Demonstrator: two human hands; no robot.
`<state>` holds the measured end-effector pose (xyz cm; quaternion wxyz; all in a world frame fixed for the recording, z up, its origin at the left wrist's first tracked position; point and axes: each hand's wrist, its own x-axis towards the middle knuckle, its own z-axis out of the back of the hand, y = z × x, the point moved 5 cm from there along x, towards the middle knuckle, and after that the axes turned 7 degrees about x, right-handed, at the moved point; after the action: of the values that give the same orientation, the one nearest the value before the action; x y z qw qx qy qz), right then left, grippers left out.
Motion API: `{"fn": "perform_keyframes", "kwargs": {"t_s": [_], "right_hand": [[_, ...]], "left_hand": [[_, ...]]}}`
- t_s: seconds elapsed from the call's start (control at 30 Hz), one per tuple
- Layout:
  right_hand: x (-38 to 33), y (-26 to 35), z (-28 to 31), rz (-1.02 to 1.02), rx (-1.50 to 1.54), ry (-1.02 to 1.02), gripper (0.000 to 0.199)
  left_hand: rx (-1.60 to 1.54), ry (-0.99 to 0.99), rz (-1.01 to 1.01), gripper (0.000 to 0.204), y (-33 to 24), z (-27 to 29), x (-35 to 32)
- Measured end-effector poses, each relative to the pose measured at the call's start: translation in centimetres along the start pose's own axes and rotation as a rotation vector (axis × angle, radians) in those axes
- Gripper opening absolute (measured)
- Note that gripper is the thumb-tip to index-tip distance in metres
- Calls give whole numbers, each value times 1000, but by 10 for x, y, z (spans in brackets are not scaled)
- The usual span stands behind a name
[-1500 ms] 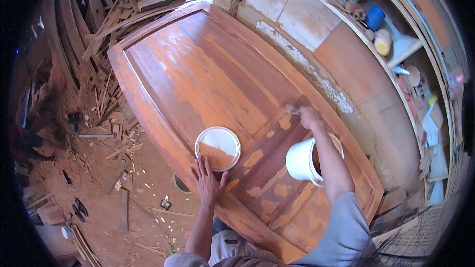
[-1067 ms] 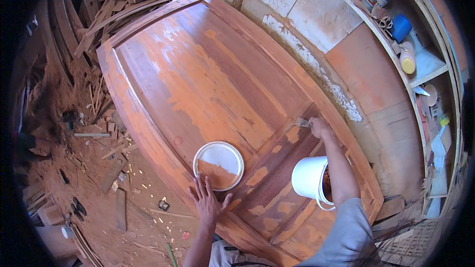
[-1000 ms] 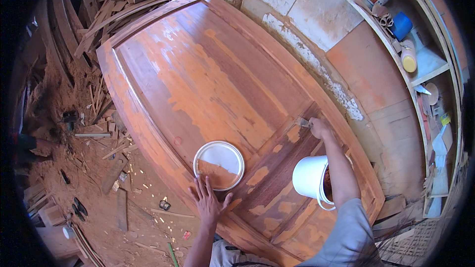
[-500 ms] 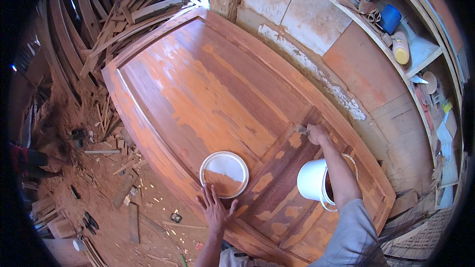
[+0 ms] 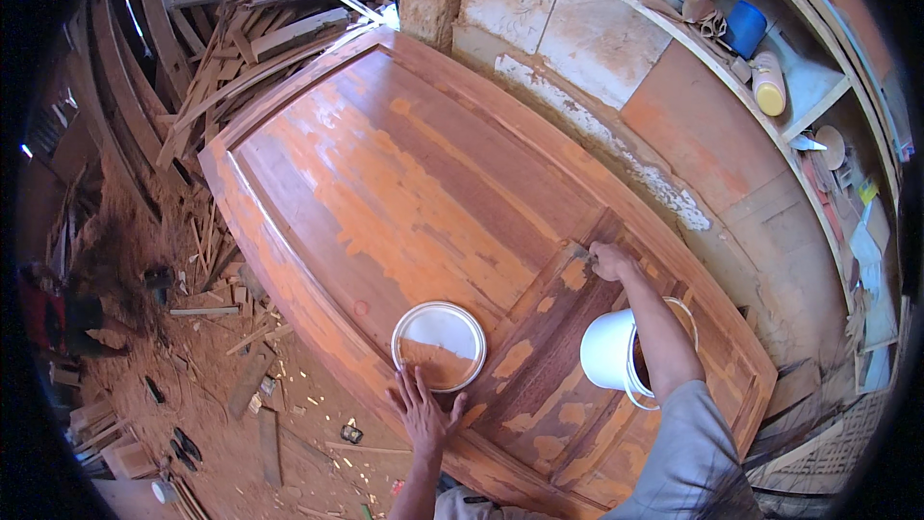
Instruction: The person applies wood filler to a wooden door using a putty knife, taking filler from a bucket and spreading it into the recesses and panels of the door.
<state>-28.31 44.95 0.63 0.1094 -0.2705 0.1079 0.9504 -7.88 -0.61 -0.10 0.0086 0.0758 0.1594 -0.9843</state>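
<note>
A large panelled wooden door [image 5: 462, 173], patched with orange-brown filler, lies flat in front of me. My left hand [image 5: 423, 414] rests on its near edge with fingers spread, the fingertips close to the rim of a round white lid [image 5: 445, 316]. Orange-brown material covers the lid's lower half. Farther right, my right hand [image 5: 610, 261] is closed at the crossrail between the panels; what its fingers hold is too small to make out. Below my right forearm, a white bucket [image 5: 604, 351] with a wire handle lies tilted or stands on the lower panel, dark content at its mouth.
Scrap timber [image 5: 231, 67] is heaped at the far left. Sawdust and wood offcuts litter the floor [image 5: 318, 395]. Along the right wall, a shelf [image 5: 818, 116] holds a blue container [image 5: 744, 30], a bottle [image 5: 769, 84] and other items. A person's legs [image 5: 72, 320] show at the left.
The view has shifted slightly. My right hand has moved a little left along the crossrail, still closed. My left hand stays spread beside the lid.
</note>
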Motion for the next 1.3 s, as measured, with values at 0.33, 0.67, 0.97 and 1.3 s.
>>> {"fn": "perform_keyframes", "kwargs": {"t_s": [0.33, 0.67, 0.97, 1.3], "right_hand": [[-9, -21, 22, 158, 378, -195, 34], [-3, -12, 31, 16, 114, -90, 26], [24, 17, 15, -4, -82, -11, 77], [45, 52, -1, 51, -435, 107, 123]], "left_hand": [[-26, -4, 6, 103, -5, 8, -2], [6, -13, 5, 103, -4, 2, -1], [7, 32, 22, 104, 1, -4, 0], [3, 84, 21, 103, -3, 3, 3]]}}
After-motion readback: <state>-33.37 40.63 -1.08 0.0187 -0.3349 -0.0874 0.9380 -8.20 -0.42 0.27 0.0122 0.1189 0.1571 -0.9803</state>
